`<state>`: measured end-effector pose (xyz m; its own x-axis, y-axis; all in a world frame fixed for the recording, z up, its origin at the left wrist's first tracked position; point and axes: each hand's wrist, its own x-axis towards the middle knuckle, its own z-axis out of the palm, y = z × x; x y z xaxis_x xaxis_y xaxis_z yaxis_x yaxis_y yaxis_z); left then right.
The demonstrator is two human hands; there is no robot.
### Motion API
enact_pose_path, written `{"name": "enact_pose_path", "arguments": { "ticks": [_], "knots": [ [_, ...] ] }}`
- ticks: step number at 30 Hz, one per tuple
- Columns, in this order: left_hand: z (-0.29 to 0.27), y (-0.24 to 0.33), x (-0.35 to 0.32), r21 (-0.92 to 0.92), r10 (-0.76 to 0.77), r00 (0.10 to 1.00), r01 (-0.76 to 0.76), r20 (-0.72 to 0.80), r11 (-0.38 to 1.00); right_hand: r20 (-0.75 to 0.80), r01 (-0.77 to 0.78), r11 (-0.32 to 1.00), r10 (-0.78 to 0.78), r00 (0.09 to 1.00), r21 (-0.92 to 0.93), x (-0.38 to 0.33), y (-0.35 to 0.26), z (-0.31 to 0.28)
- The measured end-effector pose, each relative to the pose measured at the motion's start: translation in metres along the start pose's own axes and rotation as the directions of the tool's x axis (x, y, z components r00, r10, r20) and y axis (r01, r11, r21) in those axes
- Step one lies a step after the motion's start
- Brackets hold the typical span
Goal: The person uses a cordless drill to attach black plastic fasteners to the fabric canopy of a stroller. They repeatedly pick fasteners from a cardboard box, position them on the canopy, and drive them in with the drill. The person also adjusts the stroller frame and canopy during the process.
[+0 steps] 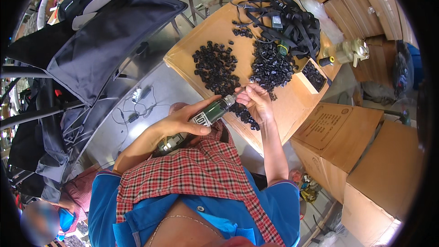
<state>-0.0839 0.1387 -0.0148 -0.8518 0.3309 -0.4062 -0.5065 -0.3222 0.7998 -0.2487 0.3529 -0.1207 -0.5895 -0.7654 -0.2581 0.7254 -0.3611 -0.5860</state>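
Observation:
My left hand (188, 121) is wrapped around a dark green cylinder with a white-lettered label (211, 113) and a narrower silvery end; its exact kind I cannot make out. It slants up and to the right in front of my apron. At its silvery tip, my right hand (257, 102) is closed with fingertips pinched together; anything between them is too small to name. Just beyond lie piles of small black plastic pieces (215, 66) and more black pieces (273, 66) on a tan cardboard-like work surface (183, 55).
Tangled black straps (297, 27) cover the far end of the surface. A small open box (308, 82) holds black parts, beside a clear bottle (345, 52). Cardboard cartons (336, 130) stand at right, black fabric goods (105, 41) at left. Another person (68, 206) is at lower left.

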Motion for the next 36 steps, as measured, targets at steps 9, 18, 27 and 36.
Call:
{"name": "enact_pose_path", "arguments": {
  "ticks": [9,18,27,36],
  "knots": [
    [0.003,-0.003,0.003,0.072,-0.061,0.998,0.063,-0.023,0.995,-0.047,-0.177,0.905,0.173,0.984,-0.386,-0.005,-0.011,-0.009],
    [-0.002,-0.007,-0.005,-0.04,0.009,1.0,-0.008,0.023,0.999,-0.012,0.06,0.122,-0.518,0.855,-0.991,0.006,-0.01,-0.066],
    [-0.022,-0.033,0.003,0.083,0.133,0.99,-0.136,0.043,0.987,0.174,-0.058,-0.319,-0.652,0.738,-0.946,0.016,-0.006,-0.103],
    [-0.019,0.034,-0.071,-0.126,0.356,0.934,-0.35,0.029,0.928,0.244,0.529,0.302,-0.638,0.73,-0.793,0.076,-0.051,0.098]
  ]
}}
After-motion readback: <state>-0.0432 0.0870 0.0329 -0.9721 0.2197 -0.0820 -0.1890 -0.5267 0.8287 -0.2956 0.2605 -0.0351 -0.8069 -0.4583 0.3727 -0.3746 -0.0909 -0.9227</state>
